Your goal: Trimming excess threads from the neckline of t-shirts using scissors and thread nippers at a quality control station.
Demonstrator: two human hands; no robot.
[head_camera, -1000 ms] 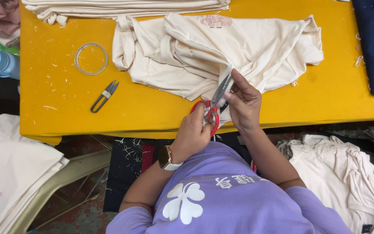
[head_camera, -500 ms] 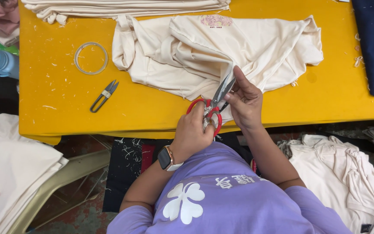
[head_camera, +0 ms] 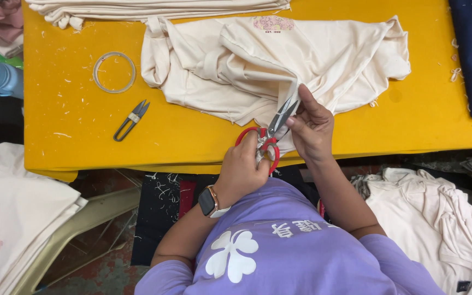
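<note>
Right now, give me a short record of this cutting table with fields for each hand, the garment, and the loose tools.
left hand: grips red-handled scissors, blades angled up at the fabric edge
right hand: pinches the cream garment's edge by the blades
cream garment: crumpled on the yellow table, small printed patch on top
thread snips: lying apart, left of the garment
tape ring: flat, above the snips
folded cream stack: along the far edge

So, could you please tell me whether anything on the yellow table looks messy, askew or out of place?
Mostly small things: white thread clippings are scattered over the yellow table, and the cream garment lies crumpled rather than flat. The left hand holds red-handled scissors at its edge, which the right hand holds. Nothing looks damaged.
</note>
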